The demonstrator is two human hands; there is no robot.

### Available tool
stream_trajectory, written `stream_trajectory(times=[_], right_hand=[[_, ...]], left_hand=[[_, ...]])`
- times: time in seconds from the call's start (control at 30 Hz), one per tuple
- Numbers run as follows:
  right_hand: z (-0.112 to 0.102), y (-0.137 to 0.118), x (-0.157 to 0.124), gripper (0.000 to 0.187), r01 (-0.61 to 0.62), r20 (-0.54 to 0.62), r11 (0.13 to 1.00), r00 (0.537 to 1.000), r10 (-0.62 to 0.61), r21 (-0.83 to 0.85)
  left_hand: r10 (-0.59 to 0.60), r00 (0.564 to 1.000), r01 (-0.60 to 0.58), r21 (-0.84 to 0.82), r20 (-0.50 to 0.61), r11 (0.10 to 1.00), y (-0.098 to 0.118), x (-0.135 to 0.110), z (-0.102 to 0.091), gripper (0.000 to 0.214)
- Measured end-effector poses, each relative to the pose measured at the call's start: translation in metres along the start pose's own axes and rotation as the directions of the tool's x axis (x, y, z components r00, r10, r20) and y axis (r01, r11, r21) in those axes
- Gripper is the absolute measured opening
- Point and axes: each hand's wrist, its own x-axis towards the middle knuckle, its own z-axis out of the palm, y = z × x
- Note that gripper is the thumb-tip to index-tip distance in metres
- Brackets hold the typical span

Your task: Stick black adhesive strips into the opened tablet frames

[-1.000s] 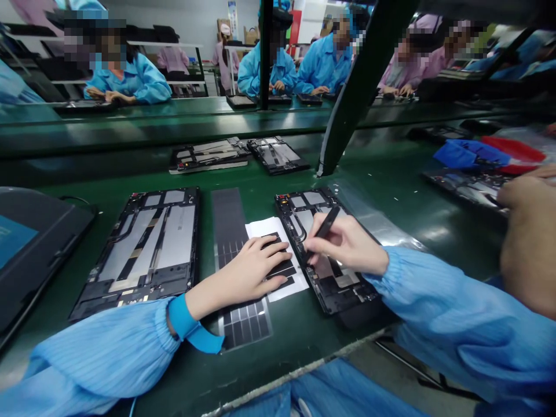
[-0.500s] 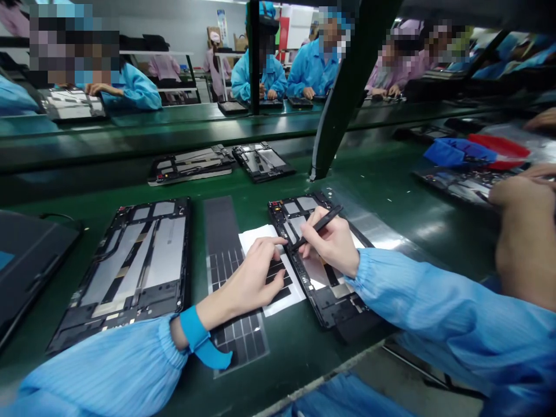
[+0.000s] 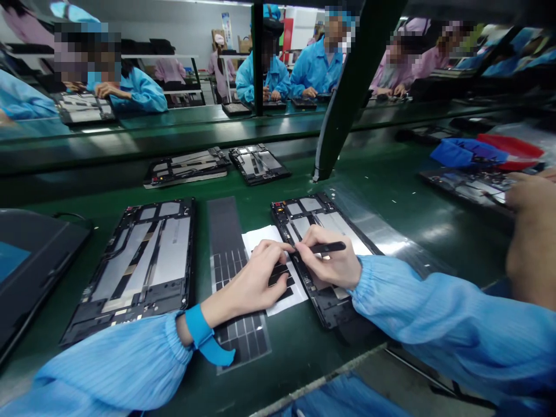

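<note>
My right hand (image 3: 328,258) grips black tweezers (image 3: 330,247) over the left long edge of an opened tablet (image 3: 330,310), whose silver and black inner parts show. The tips of the tweezers are hidden by my fingers. My left hand (image 3: 260,278) has its fingers apart, its index fingertip at that same tablet edge, close to my right fingers. Beneath my left hand lie a white sheet with black strips (image 3: 289,304) and a clear sheet of black rectangular pieces (image 3: 223,229). A blue band (image 3: 200,327) circles my left wrist.
Another opened tablet (image 3: 167,249) lies to the left, beside a dark grey case (image 3: 39,260). Two more stacks of tablet parts (image 3: 191,165) sit at the back. A green post (image 3: 347,98) rises ahead. A co-worker's arm (image 3: 532,231) and blue bin (image 3: 467,152) are at right.
My right hand has turned the tweezers from slanting upward to nearly level and brought its fingers nearer my left index finger. The view has shifted slightly.
</note>
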Motion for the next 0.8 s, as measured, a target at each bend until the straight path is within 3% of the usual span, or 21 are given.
stream_trajectory(times=[0.13, 0.23, 0.3, 0.4, 0.47, 0.5, 0.57, 0.63, 0.7, 0.8], right_hand=[[-0.003, 0.004, -0.001, 0.019, -0.109, -0.147, 0.990, 0.982, 0.121, 0.089], [-0.009, 0.008, 0.003, 0.019, -0.148, -0.241, 0.973, 0.952, 0.189, 0.178], [-0.017, 0.005, 0.008, 0.018, -0.148, -0.304, 0.961, 0.928, 0.216, 0.231], [-0.027, -0.015, 0.015, 0.016, -0.162, -0.297, 0.960, 0.927, 0.227, 0.228], [-0.026, -0.034, 0.018, 0.012, -0.178, -0.150, 0.963, 0.966, 0.210, 0.202], [-0.022, -0.042, 0.019, 0.012, -0.184, -0.020, 0.962, 0.981, 0.192, 0.203], [-0.006, -0.055, 0.020, 0.011, -0.200, 0.291, 0.952, 0.948, 0.129, 0.231], [0.017, -0.061, 0.020, 0.010, -0.238, 0.532, 0.937, 0.844, 0.070, 0.254], [0.039, -0.063, 0.019, 0.012, -0.285, 0.635, 0.925, 0.770, 0.064, 0.252], [0.056, -0.064, 0.015, 0.014, -0.291, 0.632, 0.922, 0.772, 0.068, 0.256]], left_hand=[[0.074, 0.991, -0.101, 0.275, 0.108, 0.956, 0.003, 0.002, 0.003, 0.016], [0.137, 0.956, -0.262, 0.544, 0.259, 0.797, 0.011, 0.003, 0.008, 0.018], [0.155, 0.934, -0.330, 0.605, 0.323, 0.725, 0.017, 0.005, 0.008, 0.018], [0.122, 0.937, -0.296, 0.558, 0.329, 0.775, 0.024, 0.005, -0.006, 0.020], [0.036, 0.959, -0.178, 0.496, 0.282, 0.850, 0.024, 0.003, -0.027, 0.021], [-0.030, 0.965, -0.102, 0.476, 0.261, 0.873, 0.022, 0.001, -0.039, 0.019], [-0.180, 0.938, 0.030, 0.448, 0.296, 0.893, 0.017, -0.005, -0.065, 0.014], [-0.327, 0.844, 0.148, 0.403, 0.424, 0.903, 0.011, -0.013, -0.085, 0.011], [-0.402, 0.730, 0.228, 0.357, 0.552, 0.906, 0.005, -0.018, -0.095, 0.014], [-0.450, 0.655, 0.238, 0.399, 0.607, 0.886, -0.001, -0.021, -0.093, 0.031]])
